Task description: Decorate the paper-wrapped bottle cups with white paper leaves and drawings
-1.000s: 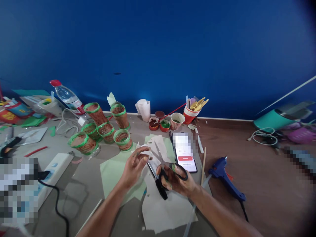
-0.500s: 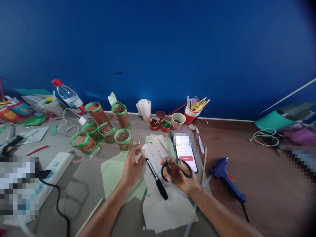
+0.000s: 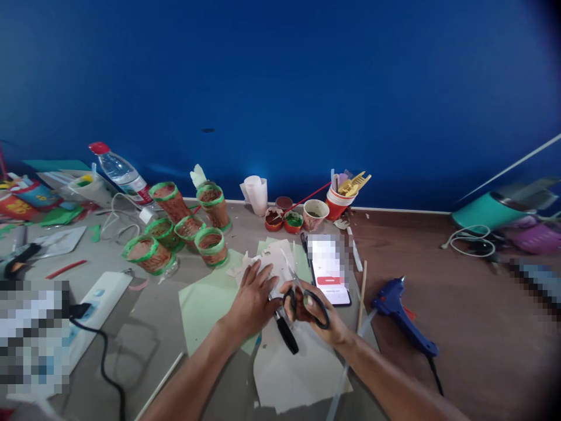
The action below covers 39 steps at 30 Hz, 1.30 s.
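My right hand [image 3: 318, 313] grips black-handled scissors [image 3: 305, 295], fingers through the loops, blades pointing up and away over white paper. My left hand [image 3: 254, 295] lies flat, fingers spread, on a cut piece of white paper [image 3: 274, 260] resting on a pale green sheet [image 3: 205, 304]. A black marker [image 3: 284, 332] lies between my hands, partly under the left one. A larger white sheet [image 3: 298, 368] lies just below them.
Several brown cups with green rims [image 3: 184, 231] stand at the left. A phone [image 3: 328, 272], a blue glue gun [image 3: 401, 313], a wooden stick [image 3: 361, 295], paint pots [image 3: 284, 221], a red cup of tools [image 3: 339, 202], a water bottle [image 3: 120, 172] and a power strip [image 3: 94, 304] surround me.
My left hand has dropped from a pinch on the paper piece to lying flat on it. The right hand has shifted left with the scissors, blades now pointing upward.
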Motion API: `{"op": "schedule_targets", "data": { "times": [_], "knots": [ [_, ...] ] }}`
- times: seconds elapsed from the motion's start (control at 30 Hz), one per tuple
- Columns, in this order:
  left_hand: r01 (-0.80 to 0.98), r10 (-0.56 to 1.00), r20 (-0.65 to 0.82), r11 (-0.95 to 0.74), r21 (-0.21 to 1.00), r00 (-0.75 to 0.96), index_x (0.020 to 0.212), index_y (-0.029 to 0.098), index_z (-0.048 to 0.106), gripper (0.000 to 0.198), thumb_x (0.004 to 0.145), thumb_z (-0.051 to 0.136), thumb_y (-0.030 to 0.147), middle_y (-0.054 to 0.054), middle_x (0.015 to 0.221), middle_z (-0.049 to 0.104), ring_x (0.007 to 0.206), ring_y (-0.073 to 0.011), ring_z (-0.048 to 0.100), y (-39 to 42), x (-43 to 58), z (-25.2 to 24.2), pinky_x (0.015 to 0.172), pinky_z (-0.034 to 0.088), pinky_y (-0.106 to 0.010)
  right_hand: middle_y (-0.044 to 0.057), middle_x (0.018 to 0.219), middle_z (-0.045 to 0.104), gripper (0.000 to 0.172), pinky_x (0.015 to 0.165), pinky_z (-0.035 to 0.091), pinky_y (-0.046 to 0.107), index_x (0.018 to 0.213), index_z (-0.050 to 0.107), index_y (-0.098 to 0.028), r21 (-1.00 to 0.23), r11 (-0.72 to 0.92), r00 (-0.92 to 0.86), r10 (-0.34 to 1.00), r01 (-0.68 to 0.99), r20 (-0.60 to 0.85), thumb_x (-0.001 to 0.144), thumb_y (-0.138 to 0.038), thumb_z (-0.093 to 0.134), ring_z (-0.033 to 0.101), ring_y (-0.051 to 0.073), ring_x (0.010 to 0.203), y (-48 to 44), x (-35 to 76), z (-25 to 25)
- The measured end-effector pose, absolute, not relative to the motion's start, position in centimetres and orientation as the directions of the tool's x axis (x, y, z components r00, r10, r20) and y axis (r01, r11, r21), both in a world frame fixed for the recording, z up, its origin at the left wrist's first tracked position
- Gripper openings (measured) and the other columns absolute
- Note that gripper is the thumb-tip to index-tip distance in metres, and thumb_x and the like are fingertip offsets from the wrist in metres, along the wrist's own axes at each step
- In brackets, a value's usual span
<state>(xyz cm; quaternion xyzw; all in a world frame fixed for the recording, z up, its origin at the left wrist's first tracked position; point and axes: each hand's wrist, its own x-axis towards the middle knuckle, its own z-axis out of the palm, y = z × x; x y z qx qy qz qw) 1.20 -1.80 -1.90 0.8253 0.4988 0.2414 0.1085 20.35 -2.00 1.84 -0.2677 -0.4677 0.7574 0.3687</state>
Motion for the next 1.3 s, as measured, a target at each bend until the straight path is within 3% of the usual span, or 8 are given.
{"op": "schedule_targets", "data": {
  "times": [0.27,0.63,0.9,1.1,1.3],
  "knots": [
    [0.791,0.881,0.238,-0.472,0.39,0.408,0.11,0.02,0.062,0.027,0.084,0.054,0.022,-0.01,0.127,0.06,0.134,-0.0344,0.036,-1.4,1.5,-1.0,0.111,0.027,-0.057,0.001,0.067,0.055,0.06,0.053,0.026,0.025,0.103,0.055,-0.016,-0.906,-0.291,-0.596,0.801,-0.306,-0.056,0.075,-0.068,0.061,0.043,0.012,0.057,-2.0,20.2,1.8],
    [0.66,0.84,0.306,-0.542,0.52,0.449,0.11,0.022,0.065,0.028,0.091,0.045,0.019,-0.008,0.102,0.072,0.119,-0.0269,0.054,-1.6,1.5,-0.7,0.111,0.027,-0.057,0.002,0.067,0.054,0.059,0.054,0.029,0.025,0.104,0.056,-0.017,-0.912,-0.269,-0.572,0.819,-0.31,-0.047,0.075,-0.068,0.06,0.045,0.014,0.06,-1.9,20.2,1.8],
    [0.705,0.845,0.441,-0.509,0.494,0.302,0.102,0.021,0.067,0.022,0.089,0.05,0.019,-0.008,0.11,0.069,0.119,-0.0278,0.051,-0.6,0.4,-1.5,0.107,0.035,-0.054,0.002,0.07,0.057,0.057,0.051,0.023,0.024,0.105,0.055,-0.016,-0.911,-0.258,-0.565,0.824,-0.322,-0.033,0.08,-0.067,0.056,0.039,0.01,0.053,-1.7,20.4,1.3],
    [0.763,0.857,0.332,-0.506,0.403,0.393,0.108,0.025,0.067,0.028,0.084,0.055,0.016,-0.006,0.118,0.066,0.126,-0.0316,0.044,-1.5,1.8,-1.3,0.113,0.021,-0.06,0.002,0.069,0.055,0.058,0.051,0.023,0.025,0.104,0.056,-0.017,-0.927,-0.229,-0.544,0.838,-0.298,-0.033,0.078,-0.069,0.057,0.038,0.011,0.054,-1.7,20.4,1.6],
    [0.798,0.89,0.245,-0.453,0.398,0.384,0.112,0.024,0.065,0.036,0.077,0.061,0.015,-0.008,0.122,0.062,0.129,-0.0339,0.04,-2.2,2.3,-0.8,0.114,0.015,-0.062,0.001,0.068,0.055,0.059,0.051,0.026,0.024,0.106,0.056,-0.016,-0.935,-0.22,-0.549,0.835,-0.278,-0.033,0.079,-0.069,0.057,0.039,0.011,0.055,-1.6,20.5,1.5]
  ]
}}
